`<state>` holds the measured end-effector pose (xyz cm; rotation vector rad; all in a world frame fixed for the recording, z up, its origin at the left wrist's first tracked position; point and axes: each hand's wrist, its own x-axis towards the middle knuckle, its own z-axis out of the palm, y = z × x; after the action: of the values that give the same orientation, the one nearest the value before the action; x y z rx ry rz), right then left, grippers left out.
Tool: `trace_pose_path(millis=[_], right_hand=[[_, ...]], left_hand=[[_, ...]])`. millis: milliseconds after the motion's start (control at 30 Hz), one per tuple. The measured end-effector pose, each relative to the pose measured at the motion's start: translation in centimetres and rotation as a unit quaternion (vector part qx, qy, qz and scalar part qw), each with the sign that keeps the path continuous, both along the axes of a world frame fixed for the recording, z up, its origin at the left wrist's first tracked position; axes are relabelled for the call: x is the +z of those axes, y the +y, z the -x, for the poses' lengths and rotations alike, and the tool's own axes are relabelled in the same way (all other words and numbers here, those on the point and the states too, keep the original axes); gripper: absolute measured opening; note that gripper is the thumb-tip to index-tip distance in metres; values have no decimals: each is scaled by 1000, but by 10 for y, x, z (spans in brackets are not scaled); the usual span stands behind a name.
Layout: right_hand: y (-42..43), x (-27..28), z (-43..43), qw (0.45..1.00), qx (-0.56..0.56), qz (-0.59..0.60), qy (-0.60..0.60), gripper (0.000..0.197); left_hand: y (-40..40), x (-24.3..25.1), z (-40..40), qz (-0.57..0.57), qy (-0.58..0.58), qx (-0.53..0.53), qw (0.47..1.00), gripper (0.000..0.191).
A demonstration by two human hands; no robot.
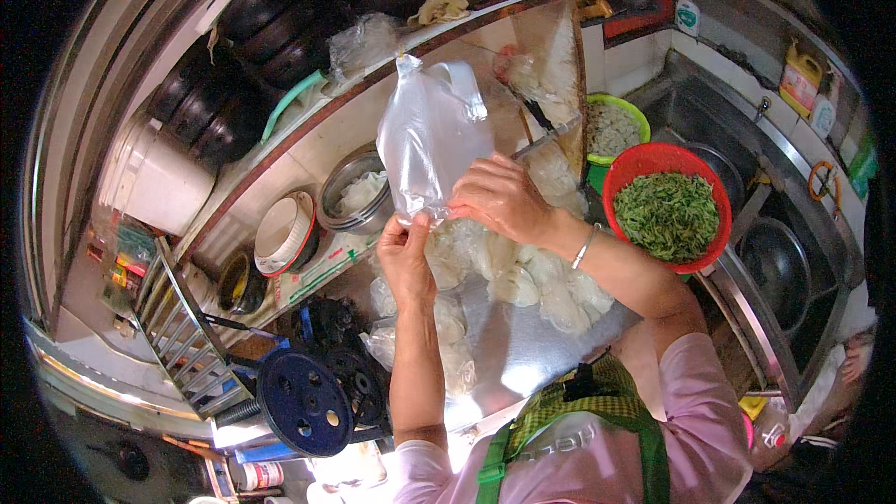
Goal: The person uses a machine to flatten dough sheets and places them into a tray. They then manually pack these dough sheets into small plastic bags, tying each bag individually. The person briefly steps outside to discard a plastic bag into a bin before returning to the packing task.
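Observation:
A thin clear plastic bag (430, 133), possibly several layered together, hangs by its gathered top from the edge of a shelf. My left hand (409, 255) pinches the bag's lower edge between thumb and forefinger. Just beside it, my right hand (500, 196) grips the same edge with bent fingertips; a metal bracelet is on that wrist. Below both hands, a pile of knotted clear bags with pale contents (518, 280) covers part of a metal worktop (483, 322). What is inside these bags is hard to make out.
A red basin (721, 245) of shredded greens stands right, near a lime-green bowl (647, 129) and a metal sink (777, 357). Nested steel bowls (381, 213) sit behind my left hand. At lower left is a machine with a dark blue wheel (294, 392). Black pots line the shelf (308, 108).

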<state>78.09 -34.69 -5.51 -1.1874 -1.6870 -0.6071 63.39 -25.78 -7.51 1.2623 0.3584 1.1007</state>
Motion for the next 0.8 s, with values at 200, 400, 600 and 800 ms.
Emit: trace_pose_path(millis=[200,400,600,800], right_hand=[[0,10,-2,998,4,-39,41,4],[-29,-66,36,993,71,94,0,6],[-68,-134,75,934,135,317,-90,11],[-67,-148,75,940,213,261,59,17]], left_hand=[[3,-25,5,118,-73,76,987,24],[-24,-63,28,187,-7,-177,966,36],[-20,-102,32,138,154,-179,962,16],[-39,-129,47,172,235,-143,946,9]])
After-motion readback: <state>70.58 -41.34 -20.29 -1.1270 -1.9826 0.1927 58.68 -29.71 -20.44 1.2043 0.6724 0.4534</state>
